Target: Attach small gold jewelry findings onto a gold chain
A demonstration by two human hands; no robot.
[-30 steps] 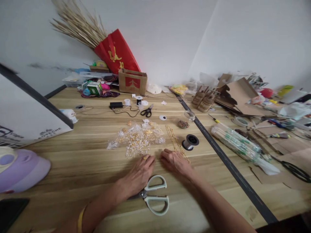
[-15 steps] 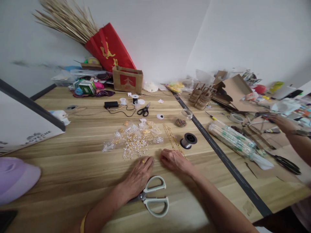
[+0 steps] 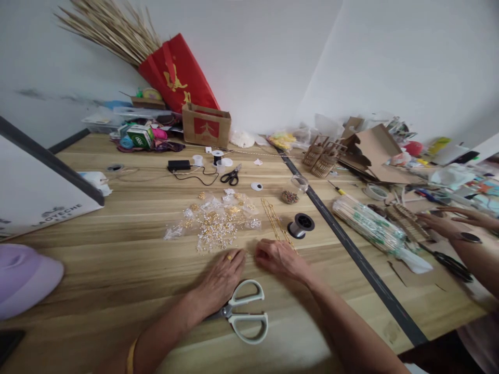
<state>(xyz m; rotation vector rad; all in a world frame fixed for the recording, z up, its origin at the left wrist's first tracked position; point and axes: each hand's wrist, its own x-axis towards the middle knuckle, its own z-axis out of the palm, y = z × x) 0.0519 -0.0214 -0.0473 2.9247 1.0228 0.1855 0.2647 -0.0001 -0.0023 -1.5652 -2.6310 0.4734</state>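
Beads (image 3: 216, 231) lie just beyond our left fingers (image 3: 236, 257), gold chain (image 3: 271, 220) beside right fingers (image 3: 263, 250); both bent, grip we cannot tell; low, steady handling helps.

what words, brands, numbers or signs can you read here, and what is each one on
"LAOYECHE", as best it reads, on the white box; a smaller line beneath is too blurred.
Gold characters on the red bag: slanted and partly hidden, not readable with certainty.
White emblem on a red square, no readable letters: brown box.
White marks on the green-and-white box: too small to read.
Green print on the wrapped bundle: too blurred.
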